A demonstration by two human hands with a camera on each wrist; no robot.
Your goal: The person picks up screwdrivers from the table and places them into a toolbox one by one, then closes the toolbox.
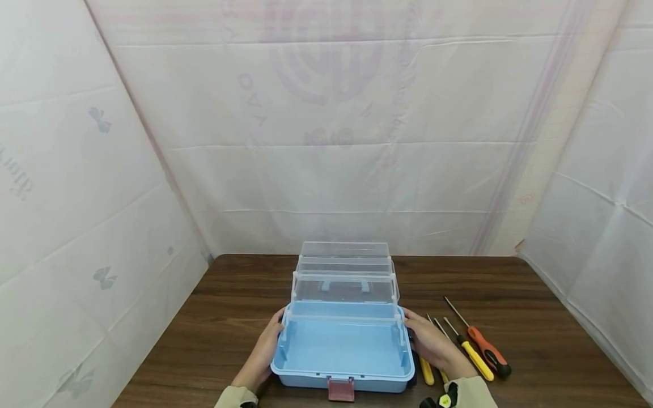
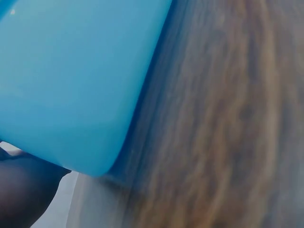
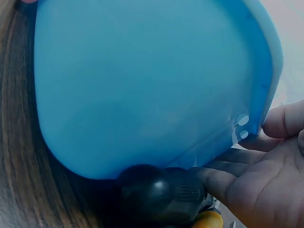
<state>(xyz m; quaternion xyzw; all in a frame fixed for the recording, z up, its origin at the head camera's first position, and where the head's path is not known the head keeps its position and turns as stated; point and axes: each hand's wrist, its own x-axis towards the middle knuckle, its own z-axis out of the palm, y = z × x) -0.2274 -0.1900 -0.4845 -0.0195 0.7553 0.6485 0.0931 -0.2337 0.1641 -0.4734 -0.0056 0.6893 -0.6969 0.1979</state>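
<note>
A light blue plastic toolbox (image 1: 301, 381) stands unfolded on the table, its clear stepped trays (image 1: 344, 289) fanned out toward the back. On its front hangs a dusky pink latch (image 1: 340, 390). My left hand (image 1: 264, 347) grips the left side, with the thumb by the rim. On the opposite side, my right hand (image 1: 435, 341) holds the box between thumb and fingers. In the right wrist view, the fingers of the right hand (image 3: 270, 178) reach along the blue wall. A black rounded object (image 3: 145, 190) sits close beside the box there.
Right of the box lie several screwdrivers, among them an orange-and-black one (image 1: 490, 351) and a yellow-handled one (image 1: 478, 360). A yellow handle (image 1: 426, 371) shows between box and right hand. White sheeting (image 1: 347, 170) surrounds the brown wooden table (image 1: 204, 340).
</note>
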